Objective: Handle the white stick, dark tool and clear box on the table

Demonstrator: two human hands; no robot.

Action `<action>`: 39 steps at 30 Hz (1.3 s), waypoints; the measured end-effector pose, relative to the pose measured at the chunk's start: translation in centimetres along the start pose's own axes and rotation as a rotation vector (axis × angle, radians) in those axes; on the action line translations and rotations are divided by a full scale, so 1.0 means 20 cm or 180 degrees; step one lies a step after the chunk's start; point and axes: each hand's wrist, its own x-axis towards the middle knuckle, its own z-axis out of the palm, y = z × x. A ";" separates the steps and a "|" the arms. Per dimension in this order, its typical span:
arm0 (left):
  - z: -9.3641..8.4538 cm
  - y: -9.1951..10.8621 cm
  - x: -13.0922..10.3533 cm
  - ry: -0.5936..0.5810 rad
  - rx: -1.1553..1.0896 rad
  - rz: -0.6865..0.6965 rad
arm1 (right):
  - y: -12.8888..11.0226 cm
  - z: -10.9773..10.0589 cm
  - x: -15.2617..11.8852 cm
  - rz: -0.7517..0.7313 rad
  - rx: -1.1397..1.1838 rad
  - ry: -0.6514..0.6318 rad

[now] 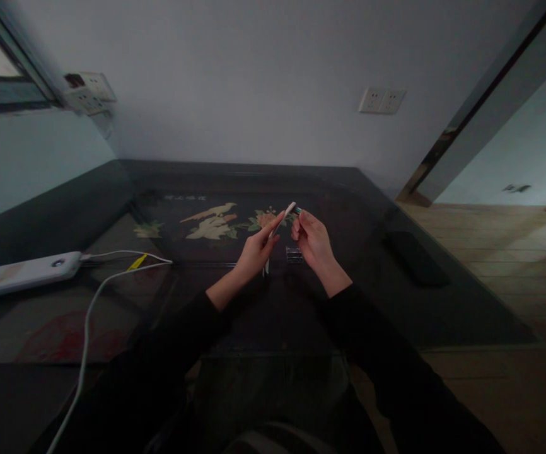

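Note:
My left hand (257, 250) grips a thin white pen-like stick (286, 213) that slants up to the right above the dark glass table (358, 302). My right hand (313, 239) pinches a small green piece (298, 210) at the stick's upper tip. Both hands hover close together over the table's middle. A small clear box (294, 254) lies on the glass just below, between the hands. Both arms wear black sleeves.
A white power bank (24, 272) with a white cable (94, 302) and yellow tag lies at the left. A black flat object (415, 257) rests at the right. Bird and flower artwork (211, 222) shows under the glass. Wall sockets (381, 100) sit behind; wooden floor lies to the right.

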 end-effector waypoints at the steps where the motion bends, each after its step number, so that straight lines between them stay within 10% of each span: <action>1: 0.00 0.00 0.00 0.0024 0.0001 0.0004 | 0.00 0.00 0.00 -0.0019 0.0013 -0.0018; 39: 0.00 0.00 0.00 -0.0018 0.0009 -0.0098 | -0.02 0.01 -0.01 -0.0012 -0.0011 0.0038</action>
